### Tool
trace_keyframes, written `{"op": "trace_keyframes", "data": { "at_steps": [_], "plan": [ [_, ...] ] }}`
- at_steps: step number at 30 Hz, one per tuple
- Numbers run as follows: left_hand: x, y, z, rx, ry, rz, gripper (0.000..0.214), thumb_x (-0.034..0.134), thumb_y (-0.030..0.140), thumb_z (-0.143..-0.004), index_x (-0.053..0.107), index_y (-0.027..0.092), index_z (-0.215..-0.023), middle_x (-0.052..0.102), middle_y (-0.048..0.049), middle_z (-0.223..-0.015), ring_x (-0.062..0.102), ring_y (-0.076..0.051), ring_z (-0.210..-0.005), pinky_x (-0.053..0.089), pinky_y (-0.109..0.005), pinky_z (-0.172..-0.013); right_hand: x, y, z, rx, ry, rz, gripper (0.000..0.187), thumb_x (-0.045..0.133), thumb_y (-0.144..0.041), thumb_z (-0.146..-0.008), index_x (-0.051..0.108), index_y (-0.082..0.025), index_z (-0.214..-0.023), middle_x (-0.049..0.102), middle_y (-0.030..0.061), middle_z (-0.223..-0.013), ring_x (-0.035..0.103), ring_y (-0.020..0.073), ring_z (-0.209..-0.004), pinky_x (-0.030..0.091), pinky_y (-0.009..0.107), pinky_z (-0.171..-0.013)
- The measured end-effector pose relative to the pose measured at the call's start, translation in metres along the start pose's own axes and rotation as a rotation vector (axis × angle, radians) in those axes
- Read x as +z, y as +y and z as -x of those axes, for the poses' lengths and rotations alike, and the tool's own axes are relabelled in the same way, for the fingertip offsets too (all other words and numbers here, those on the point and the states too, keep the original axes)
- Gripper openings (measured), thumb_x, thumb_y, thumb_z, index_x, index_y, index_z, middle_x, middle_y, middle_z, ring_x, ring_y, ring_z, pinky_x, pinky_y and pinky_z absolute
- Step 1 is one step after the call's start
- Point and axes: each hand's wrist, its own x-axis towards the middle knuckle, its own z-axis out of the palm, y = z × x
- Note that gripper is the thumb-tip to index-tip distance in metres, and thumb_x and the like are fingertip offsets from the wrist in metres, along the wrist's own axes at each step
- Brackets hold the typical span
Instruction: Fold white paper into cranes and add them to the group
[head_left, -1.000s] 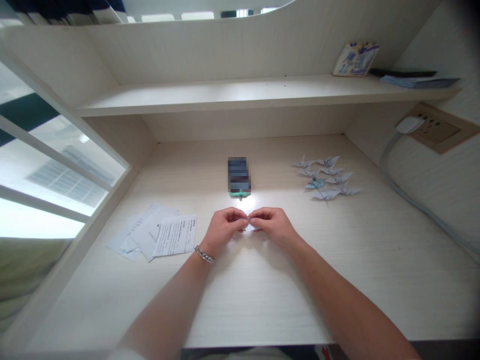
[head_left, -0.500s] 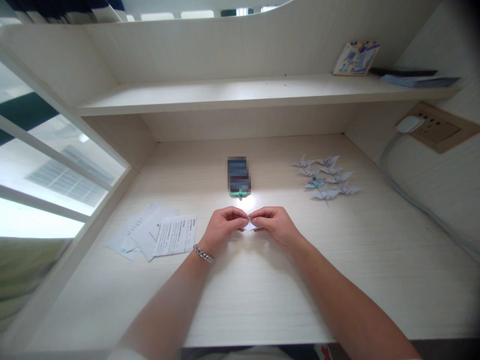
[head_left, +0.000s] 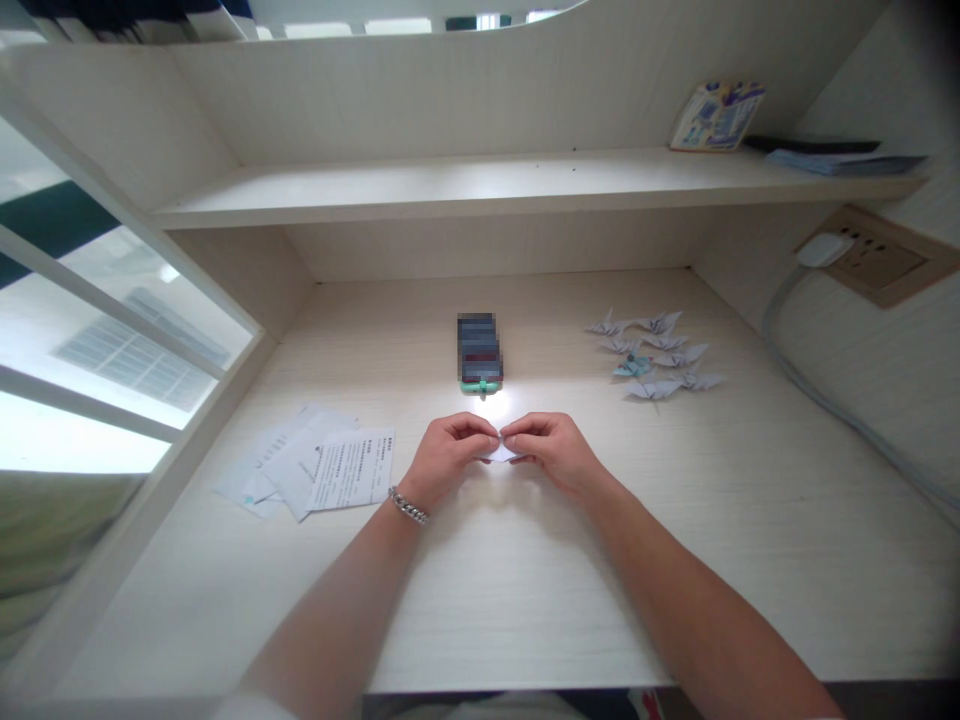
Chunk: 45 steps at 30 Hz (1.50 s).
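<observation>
A small folded piece of white paper [head_left: 501, 453] is held just above the desk, at the middle of the view. My left hand [head_left: 456, 448], with a silver chain bracelet [head_left: 409, 506] at the wrist, pinches its left side between thumb and fingers. On the other side my right hand [head_left: 549, 446] pinches the paper in the same way, and the two thumbs nearly meet. The fingers cover much of the paper, so its exact fold cannot be made out. Several folded paper cranes [head_left: 667, 388] stand in a group at the back right, one of them light blue.
Loose printed sheets [head_left: 351, 470] lie overlapping on the desk [head_left: 517, 600] to the left. A phone-like device [head_left: 480, 350], blurred out, stands behind my hands with a bright light by it. On the right wall a white plug with a cable [head_left: 795, 375] sits in a socket. A shelf [head_left: 450, 190] crosses above.
Both hands stay almost in place on the paper, with slightly more of it showing between the fingers. The whole view has shifted very little.
</observation>
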Motion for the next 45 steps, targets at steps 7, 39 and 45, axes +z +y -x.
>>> {"op": "trace_keyframes", "data": {
  "at_steps": [7, 39, 45],
  "plan": [
    [0.0005, -0.0022, 0.0005, 0.057, 0.032, -0.095, 0.01, 0.063, 0.02, -0.065, 0.065, 0.014, -0.073, 0.063, -0.0033, -0.071, 0.055, -0.012, -0.063, 0.046, -0.024, -0.059, 0.0023, 0.0002, -0.001, 0.023, 0.013, -0.014, 0.015, 0.066, -0.019, -0.059, 0.07, -0.016, -0.073, 0.067, 0.0036, -0.072, 0.062, 0.0164, -0.067, 0.053, 0.029, -0.06],
    [0.001, -0.0035, -0.0015, 0.035, 0.05, -0.011, 0.019, 0.057, 0.025, -0.072, 0.064, 0.014, -0.086, 0.061, -0.0032, -0.074, 0.055, -0.011, -0.064, 0.048, -0.023, -0.057, 0.0026, 0.0062, -0.0051, -0.062, 0.117, 0.052, 0.021, 0.072, -0.028, -0.055, 0.066, -0.015, -0.071, 0.065, 0.0026, -0.065, 0.058, 0.0141, -0.058, 0.049, 0.029, -0.057],
    [0.0007, -0.0032, 0.0008, 0.087, 0.017, -0.092, 0.022, 0.064, 0.024, -0.069, 0.062, 0.013, -0.088, 0.064, -0.0068, -0.082, 0.059, -0.014, -0.074, 0.048, -0.024, -0.064, 0.0006, 0.0076, -0.0059, -0.101, 0.096, 0.059, 0.018, 0.071, -0.026, -0.058, 0.066, -0.015, -0.072, 0.065, 0.0024, -0.067, 0.057, 0.0136, -0.06, 0.045, 0.027, -0.058]
  ]
}}
